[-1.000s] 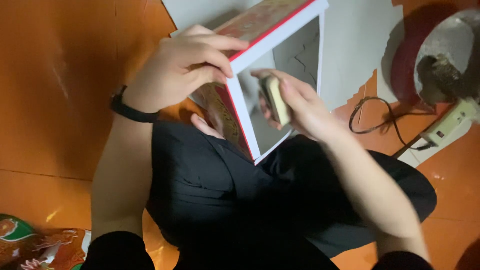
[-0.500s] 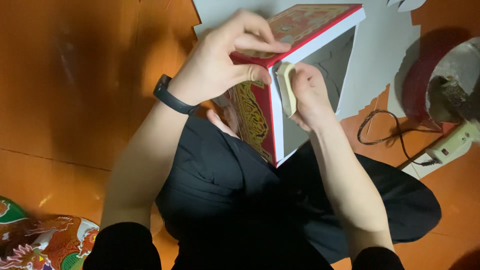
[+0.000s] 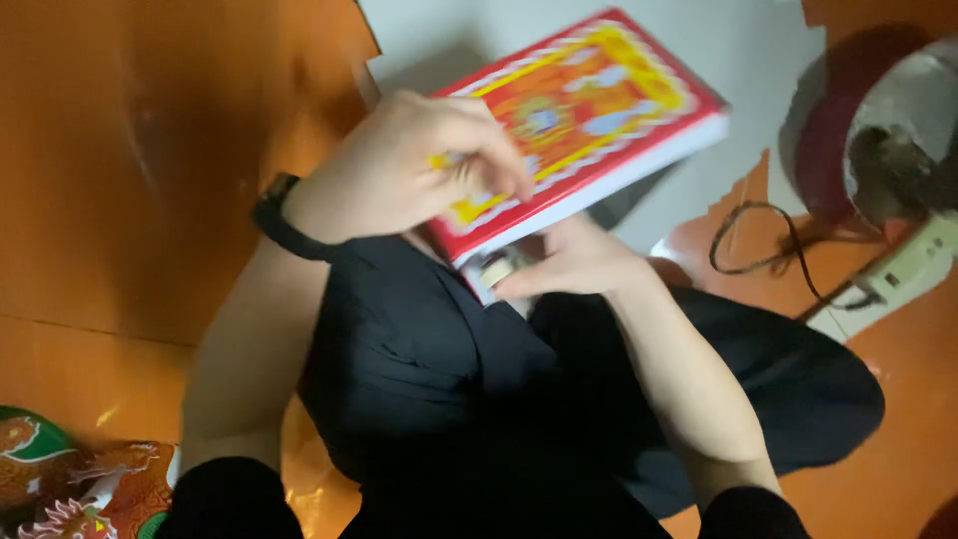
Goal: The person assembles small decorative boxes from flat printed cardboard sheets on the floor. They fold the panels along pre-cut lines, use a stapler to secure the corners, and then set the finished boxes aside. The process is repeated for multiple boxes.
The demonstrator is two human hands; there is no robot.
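Observation:
A red and yellow patterned box point(image 3: 589, 110) with white sides lies tilted over my lap, its decorated face up. My left hand point(image 3: 419, 165) grips its near left corner from above; a black band sits on that wrist. My right hand point(image 3: 569, 265) is under the box's near edge, fingers closed around a small pale roll of tape point(image 3: 496, 268) that is partly hidden. Black trousers cover my crossed legs below.
The floor is glossy orange. A pale grey sheet point(image 3: 699, 40) lies under the box. A round metal object point(image 3: 898, 130), a black cable point(image 3: 768, 260) and a white power strip point(image 3: 903, 269) are at the right. Colourful printed packaging point(image 3: 70, 479) sits at bottom left.
The box has turned from standing with its open side toward me to lying with its patterned face up. My right hand moved from inside the box to under its near edge.

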